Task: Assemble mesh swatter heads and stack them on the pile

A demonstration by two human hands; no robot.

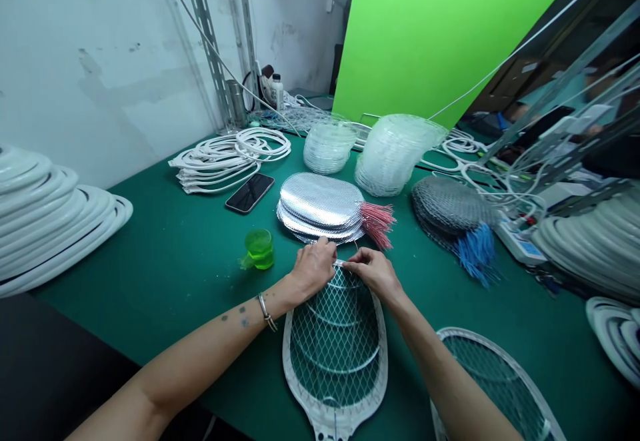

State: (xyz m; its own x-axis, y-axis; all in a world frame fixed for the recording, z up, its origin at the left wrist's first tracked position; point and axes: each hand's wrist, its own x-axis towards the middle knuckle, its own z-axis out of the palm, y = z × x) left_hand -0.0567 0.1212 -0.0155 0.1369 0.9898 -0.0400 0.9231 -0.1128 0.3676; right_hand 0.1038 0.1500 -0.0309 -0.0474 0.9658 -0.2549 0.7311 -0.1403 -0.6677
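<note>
A white oval swatter racket head (384,354) with diamond metal mesh lies on the table in front of me, its neck toward me. My left hand (316,264) has its fingers closed at the far rim of this head, a little left of centre. Close to its right, my right hand (376,271) pinches the same rim with thumb and fingers. Just beyond both hands is a stack of silver mesh sheets (323,200) with red wires (379,222) at its right end. The hands partly hide the far rim, and any small part between the fingertips cannot be made out.
A green cup (259,249) and a phone (250,193) are left of the stack. White frame rings (225,158), clear plastic pieces (395,154) and dark mesh (445,204) with blue wires (476,252) lie beyond. Another racket head (493,374) is at right; white frames (45,221) pile at left.
</note>
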